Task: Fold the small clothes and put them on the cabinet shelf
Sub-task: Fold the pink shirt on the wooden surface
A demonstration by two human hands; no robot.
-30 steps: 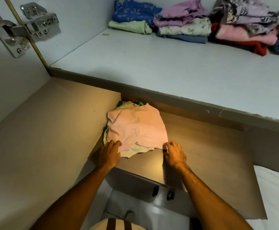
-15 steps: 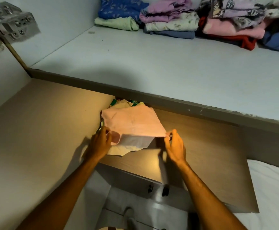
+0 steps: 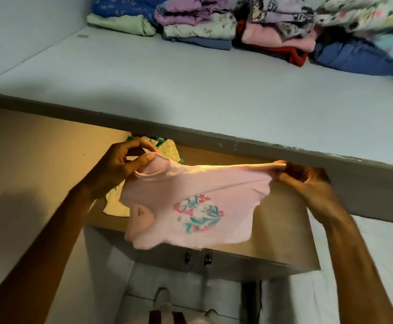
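While you hold the pink shirt (image 3: 190, 206) stretched above the counter (image 3: 282, 230), left hand (image 3: 118, 169) and right hand (image 3: 305, 181) each pinch a top corner, print facing you, so it hangs flat for folding.

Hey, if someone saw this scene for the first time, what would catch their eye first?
First, the pink shirt with a flower print, stretched in mid-air at centre between the left hand and right hand, above a wooden ledge. Next, the folded clothes in bright stacks along the back of the pale shelf above. A yellow-green garment lies on the ledge behind the left hand.
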